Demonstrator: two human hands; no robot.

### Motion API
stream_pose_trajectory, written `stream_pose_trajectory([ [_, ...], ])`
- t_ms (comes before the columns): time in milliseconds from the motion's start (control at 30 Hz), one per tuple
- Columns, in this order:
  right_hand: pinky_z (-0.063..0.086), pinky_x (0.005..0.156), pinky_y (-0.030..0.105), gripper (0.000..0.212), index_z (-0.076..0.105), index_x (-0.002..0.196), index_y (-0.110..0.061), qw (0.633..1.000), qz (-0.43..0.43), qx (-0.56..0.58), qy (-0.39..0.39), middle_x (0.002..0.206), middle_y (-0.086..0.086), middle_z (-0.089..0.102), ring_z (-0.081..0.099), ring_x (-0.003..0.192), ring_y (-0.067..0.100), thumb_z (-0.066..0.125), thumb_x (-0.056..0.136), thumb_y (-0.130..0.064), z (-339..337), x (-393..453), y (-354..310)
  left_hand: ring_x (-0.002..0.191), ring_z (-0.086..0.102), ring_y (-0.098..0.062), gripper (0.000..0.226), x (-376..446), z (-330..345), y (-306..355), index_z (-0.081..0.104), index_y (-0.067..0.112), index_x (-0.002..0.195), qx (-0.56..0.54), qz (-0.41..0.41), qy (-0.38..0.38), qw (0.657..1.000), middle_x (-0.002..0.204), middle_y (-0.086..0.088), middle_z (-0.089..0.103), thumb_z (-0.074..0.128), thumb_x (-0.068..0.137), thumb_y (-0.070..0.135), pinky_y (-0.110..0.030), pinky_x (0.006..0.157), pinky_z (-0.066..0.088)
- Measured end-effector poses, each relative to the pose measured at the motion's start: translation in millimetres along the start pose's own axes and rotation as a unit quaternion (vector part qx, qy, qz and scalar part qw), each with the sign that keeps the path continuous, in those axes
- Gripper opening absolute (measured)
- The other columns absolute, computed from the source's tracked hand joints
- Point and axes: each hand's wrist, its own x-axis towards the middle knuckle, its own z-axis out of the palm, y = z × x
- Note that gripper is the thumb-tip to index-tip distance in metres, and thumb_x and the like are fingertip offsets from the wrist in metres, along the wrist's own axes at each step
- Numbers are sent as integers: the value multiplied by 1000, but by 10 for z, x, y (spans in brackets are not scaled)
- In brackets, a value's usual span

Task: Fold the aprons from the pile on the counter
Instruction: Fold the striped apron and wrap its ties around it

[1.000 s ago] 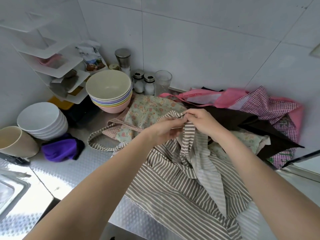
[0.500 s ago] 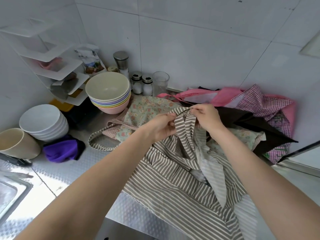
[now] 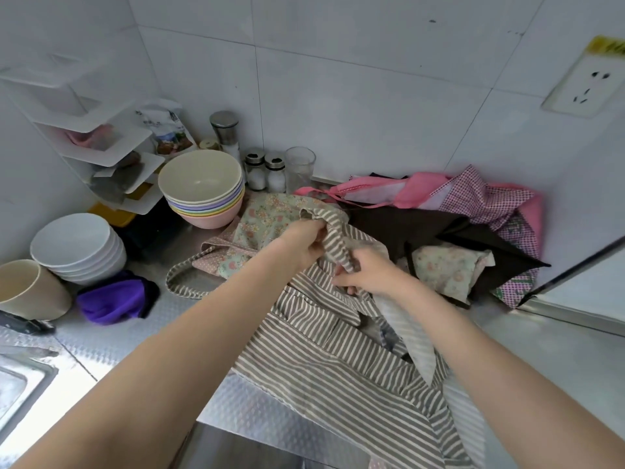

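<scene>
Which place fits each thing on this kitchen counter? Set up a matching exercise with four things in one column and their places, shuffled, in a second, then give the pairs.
Things
1. striped apron
2. purple cloth
3. drinking glass
4. pink apron

Places
A. against the back wall, beside the two shakers
B. in the pile at the back right
C. gripped by both hands, left hand and right hand
D. in front of the stack of white bowls

Pairs: 1-C, 2-D, 3-A, 4-B
</scene>
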Motion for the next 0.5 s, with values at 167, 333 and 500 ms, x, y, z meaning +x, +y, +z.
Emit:
stream_pose_trajectory([
  [167, 36, 56, 21, 33, 61, 93, -7, 986, 42, -162, 8, 77, -6, 53, 52, 76, 14, 73, 79, -34, -36, -173, 359, 46, 47, -10, 15, 27, -177, 201, 51, 5, 84, 146, 18, 32, 989, 71, -4, 52, 46, 97, 11, -18, 37, 40],
  [333, 28, 53, 26, 29, 47, 68, -13, 972, 68, -209, 84, 69, 1, 47, 48, 66, 16, 67, 83, -28, -243, -195, 538, 48, 35, -7, 18, -83, -421, 282, 60, 7, 91, 471, -25, -95, 877, 77, -1, 59, 50, 95, 22, -15, 42, 28],
  [500, 45, 76, 19, 52, 54, 121, -7, 988, 62, -141, -1, 103, 3, 58, 57, 98, 18, 71, 81, -36, -237, -226, 373, 71, 47, -5, 17, -316, -471, 411, 58, 13, 93, 449, 1, -235, 862, 85, 3, 55, 54, 90, 29, -18, 66, 40],
])
